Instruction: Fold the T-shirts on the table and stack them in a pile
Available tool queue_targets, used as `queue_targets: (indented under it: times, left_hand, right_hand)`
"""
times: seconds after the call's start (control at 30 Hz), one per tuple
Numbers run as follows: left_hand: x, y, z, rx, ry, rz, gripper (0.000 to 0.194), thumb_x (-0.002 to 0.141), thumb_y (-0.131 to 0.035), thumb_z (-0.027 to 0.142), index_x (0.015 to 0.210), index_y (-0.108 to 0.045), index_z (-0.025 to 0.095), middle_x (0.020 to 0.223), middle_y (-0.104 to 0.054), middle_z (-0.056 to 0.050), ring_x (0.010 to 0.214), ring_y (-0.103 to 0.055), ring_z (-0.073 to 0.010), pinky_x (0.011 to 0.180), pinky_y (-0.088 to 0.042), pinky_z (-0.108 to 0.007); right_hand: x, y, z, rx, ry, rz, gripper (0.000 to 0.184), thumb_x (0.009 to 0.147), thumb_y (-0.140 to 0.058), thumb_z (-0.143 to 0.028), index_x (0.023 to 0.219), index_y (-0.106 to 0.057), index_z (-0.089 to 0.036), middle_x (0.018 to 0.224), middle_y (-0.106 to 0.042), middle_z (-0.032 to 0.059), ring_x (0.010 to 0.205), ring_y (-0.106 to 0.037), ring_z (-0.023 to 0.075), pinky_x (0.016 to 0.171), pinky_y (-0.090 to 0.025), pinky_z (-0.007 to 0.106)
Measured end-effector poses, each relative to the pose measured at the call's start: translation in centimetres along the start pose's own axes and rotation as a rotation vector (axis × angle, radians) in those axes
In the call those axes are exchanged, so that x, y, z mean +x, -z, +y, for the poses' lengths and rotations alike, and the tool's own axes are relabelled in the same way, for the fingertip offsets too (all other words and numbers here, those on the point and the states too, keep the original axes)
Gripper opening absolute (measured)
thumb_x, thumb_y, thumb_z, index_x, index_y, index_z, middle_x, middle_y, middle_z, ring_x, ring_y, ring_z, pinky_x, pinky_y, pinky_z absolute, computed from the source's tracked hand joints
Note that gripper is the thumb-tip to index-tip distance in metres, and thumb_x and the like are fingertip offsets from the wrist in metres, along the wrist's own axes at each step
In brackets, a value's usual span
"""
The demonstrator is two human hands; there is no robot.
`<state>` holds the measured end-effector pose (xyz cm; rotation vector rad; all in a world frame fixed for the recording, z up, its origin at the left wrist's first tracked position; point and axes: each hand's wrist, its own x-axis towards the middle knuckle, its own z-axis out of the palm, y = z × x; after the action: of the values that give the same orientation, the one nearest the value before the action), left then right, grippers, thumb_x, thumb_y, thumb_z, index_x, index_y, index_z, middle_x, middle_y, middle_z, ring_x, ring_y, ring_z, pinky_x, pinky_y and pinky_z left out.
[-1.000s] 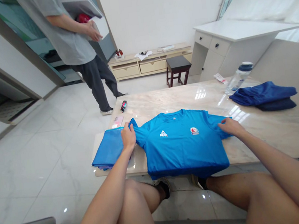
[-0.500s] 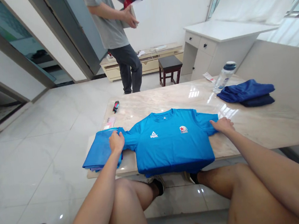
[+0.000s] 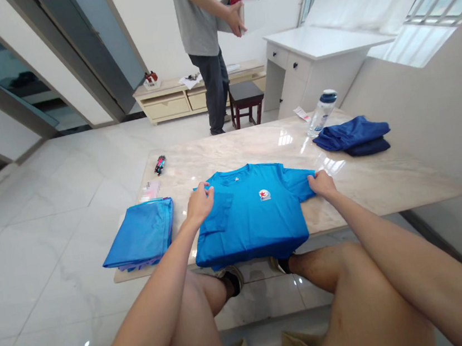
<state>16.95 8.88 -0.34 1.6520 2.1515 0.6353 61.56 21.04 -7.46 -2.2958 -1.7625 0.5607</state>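
Note:
A bright blue T-shirt [image 3: 257, 214] lies front up on the table, its lower part hanging over the near edge. One sleeve, on the left, is folded inward across the chest; the other sleeve [image 3: 298, 182] stretches out to the right. My left hand [image 3: 200, 203] is closed at the shirt's left shoulder, fingers pinched at the fabric by the fold. At the cuff of the outstretched sleeve, my right hand [image 3: 323, 184] pinches the cloth. Left of the shirt sits a folded stack of blue fabric [image 3: 141, 233], apart from my left hand.
On the marble-look table [image 3: 384, 188] are a clear water bottle [image 3: 321, 114], a dark blue cloth [image 3: 353, 136], a small paper tag [image 3: 301, 114] and a bundle of pens [image 3: 160, 165]. Beyond stand a dark stool [image 3: 245, 92], a white desk [image 3: 324, 43] and a person [image 3: 200, 31] carrying boxes.
My left hand has brought the left sleeve inward over the shirt's chest, covering the white logo. My right hand stays on the right sleeve. The view has shifted, and the person has stepped rightward.

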Motion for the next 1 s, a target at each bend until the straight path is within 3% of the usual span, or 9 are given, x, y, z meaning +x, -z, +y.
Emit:
queue_targets:
  times: [0.1,0.3,0.4,0.53,0.7,0.77,0.87,0.93,1.0]
  left_hand:
    - [0.4,-0.6,-0.9,0.166,-0.002,-0.06,0.036,0.106,-0.056,0.036,0.135,-0.066,0.018,0.115,-0.082,-0.014,0.111,-0.077,-0.0307,0.093,-0.056,-0.036]
    - [1.0,-1.2,-3.3,0.25,0.062,-0.109,0.035,0.105,-0.055,0.038,0.134,-0.067,0.02,0.118,-0.081,-0.013,0.114,-0.076,-0.0322,0.092,-0.056,-0.037]
    - [1.3,-1.3,-4.4,0.258,0.07,-0.102,0.034,0.105,-0.055,0.036,0.131,-0.068,0.019,0.121,-0.081,-0.014,0.116,-0.075,-0.0321,0.094,-0.056,-0.037]
    - [1.4,-1.4,-5.8,0.257,0.058,-0.086,0.031,0.103,-0.055,0.033,0.126,-0.07,0.019,0.121,-0.08,-0.015,0.117,-0.074,-0.0315,0.098,-0.056,-0.038]
    - [1.2,-1.7,-7.0,0.247,0.05,-0.048,0.031,0.102,-0.054,0.033,0.125,-0.071,0.02,0.124,-0.078,-0.016,0.119,-0.072,-0.0316,0.103,-0.055,-0.039]
    - [1.1,-1.7,-7.4,0.265,0.049,-0.026,0.031,0.102,-0.055,0.033,0.124,-0.071,0.019,0.126,-0.076,-0.019,0.122,-0.07,-0.0335,0.105,-0.054,-0.041]
    - [1.0,-1.6,-7.9,0.293,0.066,0.006,0.032,0.101,-0.055,0.032,0.127,-0.069,0.019,0.131,-0.073,-0.021,0.126,-0.069,-0.0357,0.107,-0.054,-0.044]
    - [1.0,-1.6,-8.3,0.278,0.097,0.023,0.035,0.102,-0.055,0.032,0.131,-0.065,0.017,0.136,-0.07,-0.022,0.128,-0.069,-0.0359,0.107,-0.054,-0.044]
    - [1.1,-1.5,-8.6,0.223,0.152,0.028,0.038,0.102,-0.056,0.033,0.134,-0.062,0.015,0.137,-0.071,-0.023,0.129,-0.069,-0.0354,0.107,-0.053,-0.042]
  right_hand:
    - [-0.5,0.2,-1.2,0.13,-0.12,0.039,0.044,0.103,-0.058,-0.041,0.129,-0.068,-0.006,0.117,-0.077,0.0223,0.111,-0.074,0.0326,0.091,-0.058,0.035]
    - [-0.8,0.5,-2.0,0.214,-0.148,-0.051,0.034,0.093,-0.071,-0.045,0.099,-0.076,-0.012,0.086,-0.078,0.013,0.084,-0.074,0.0296,0.064,-0.055,0.031]
    - [-1.2,1.1,-2.4,0.128,-0.08,0.004,0.034,0.098,-0.063,-0.041,0.107,-0.078,-0.012,0.1,-0.081,0.0166,0.099,-0.076,0.0314,0.079,-0.059,0.032]
    - [-2.4,2.1,-4.7,0.008,0.038,0.085,0.044,0.107,-0.053,-0.034,0.141,-0.07,-0.013,0.136,-0.075,0.0221,0.128,-0.07,0.0331,0.106,-0.054,0.038]
    - [-4.7,2.6,-10.2,-0.057,0.256,0.052,0.041,0.108,-0.052,-0.027,0.145,-0.068,-0.016,0.141,-0.073,0.0212,0.133,-0.068,0.0347,0.112,-0.05,0.041]
    - [-6.1,2.4,-12.7,-0.01,0.381,-0.01,0.039,0.107,-0.056,-0.025,0.142,-0.068,-0.016,0.14,-0.074,0.0191,0.13,-0.069,0.0328,0.11,-0.052,0.038]
    - [-8.3,1.9,-15.6,0.161,0.51,-0.289,0.041,0.107,-0.06,-0.03,0.147,-0.063,-0.019,0.128,-0.079,0.0131,0.097,-0.079,0.0264,0.086,-0.062,0.033]
    - [-9.4,1.4,-16.7,0.259,0.498,-0.488,0.047,0.109,-0.06,-0.036,0.153,-0.055,-0.02,0.115,-0.082,0.01,0.072,-0.077,0.0212,0.065,-0.061,0.03]
    - [-9.6,1.1,-16.8,0.284,0.444,-0.561,0.048,0.11,-0.06,-0.036,0.154,-0.052,-0.019,0.109,-0.083,0.0094,0.064,-0.075,0.0183,0.056,-0.057,0.026]
